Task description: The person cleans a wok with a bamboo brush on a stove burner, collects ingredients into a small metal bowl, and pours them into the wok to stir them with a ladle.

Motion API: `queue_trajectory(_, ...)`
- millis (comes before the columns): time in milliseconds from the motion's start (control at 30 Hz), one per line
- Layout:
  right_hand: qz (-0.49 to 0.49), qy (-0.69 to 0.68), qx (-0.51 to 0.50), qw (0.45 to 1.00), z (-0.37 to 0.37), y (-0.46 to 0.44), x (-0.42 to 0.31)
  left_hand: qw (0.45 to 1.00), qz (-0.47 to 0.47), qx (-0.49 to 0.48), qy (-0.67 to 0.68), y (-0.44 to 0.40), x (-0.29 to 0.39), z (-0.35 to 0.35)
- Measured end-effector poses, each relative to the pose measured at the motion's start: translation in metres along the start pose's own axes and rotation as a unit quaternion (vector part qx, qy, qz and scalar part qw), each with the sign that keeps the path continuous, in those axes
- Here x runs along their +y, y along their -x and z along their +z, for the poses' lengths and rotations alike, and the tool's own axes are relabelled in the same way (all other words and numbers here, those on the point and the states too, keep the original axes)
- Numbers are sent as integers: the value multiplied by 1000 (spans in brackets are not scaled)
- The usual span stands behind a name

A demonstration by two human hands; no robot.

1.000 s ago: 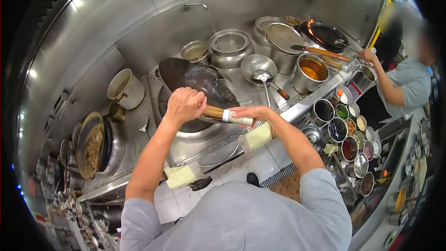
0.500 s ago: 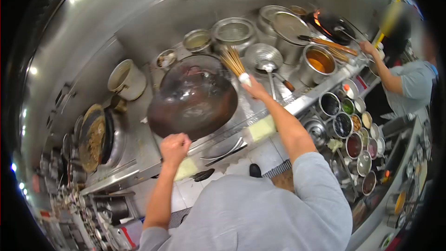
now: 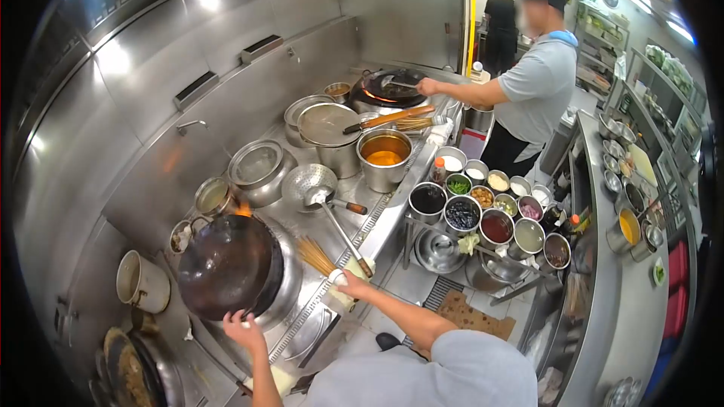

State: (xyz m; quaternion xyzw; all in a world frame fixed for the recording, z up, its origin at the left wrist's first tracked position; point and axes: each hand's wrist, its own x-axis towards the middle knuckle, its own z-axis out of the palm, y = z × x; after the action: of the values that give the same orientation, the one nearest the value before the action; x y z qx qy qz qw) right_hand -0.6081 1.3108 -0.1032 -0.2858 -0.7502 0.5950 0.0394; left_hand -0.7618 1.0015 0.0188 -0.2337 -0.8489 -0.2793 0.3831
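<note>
Right hand (image 3: 350,284) grasps a bamboo brush (image 3: 318,258), bristles pointing away from the fingers, toward the wok side. Left hand (image 3: 243,330) at near edge of dark wok (image 3: 228,267), fingers bent; cannot tell whether they grip the rim or are free of it. Wok lies just beyond left hand, flame (image 3: 242,210) at its far side. Ladle (image 3: 341,229) slants just beyond right hand, near the bristles; pot of orange liquid (image 3: 383,175) farther beyond

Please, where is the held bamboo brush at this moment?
In the head view, the bamboo brush is in the right hand, right of the large wok, near the ladle.
</note>
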Motion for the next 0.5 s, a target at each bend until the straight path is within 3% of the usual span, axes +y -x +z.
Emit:
queue_trajectory(33, 10, 135, 40, 990, -2, 7, 1, 1000, 6, -1, 3, 9, -13, 6)
queue_trajectory(67, 13, 130, 44, 990, -1, 13, -3, 927, -270, 13, 260, 19, -31, 15)
queue_trajectory(100, -5, 85, 83, 993, 0, 17, -7, 717, -510, 22, 475, 19, -35, 15)
queue_trajectory(133, -24, 43, 119, 992, 0, 20, -12, 717, -511, 20, 473, 17, -42, 15)
queue_trajectory(167, -38, -7, 119, 992, 1, 16, -19, 587, -564, 15, 581, -4, -28, 6)
queue_trajectory(200, -15, -59, 46, 997, -3, 7, -29, 438, -599, 13, 670, -23, -16, 2)
queue_trajectory(233, 12, -110, -33, 993, -9, 0, -44, 438, -605, 21, 664, -29, -12, 13)
queue_trajectory(300, -6, 44, 75, 996, 15, -34, -44, 437, -603, 23, 667, -32, -37, 24)
queue_trajectory(333, -38, 76, 110, 990, 26, -37, -54, 487, -632, 61, 600, -34, -23, 11)
queue_trajectory(367, -73, -55, 34, 995, 36, -71, -29, 382, -488, 20, 784, -7, -79, 24)
queue_trajectory(400, -38, -166, -64, 983, 14, -12, -108, 398, -481, 80, 777, -12, -67, 1)
queue_trajectory(433, -159, -136, -31, 977, 20, -17, -109, 367, -506, 85, 776, -14, -68, -19)
queue_trajectory(467, -284, 10, 28, 958, 15, -11, -125, 338, -537, 92, 768, -25, -60, -42)
queue_trajectory(500, -190, 108, 5, 976, 4, 39, -193, 374, -549, 87, 742, -34, -61, -50)
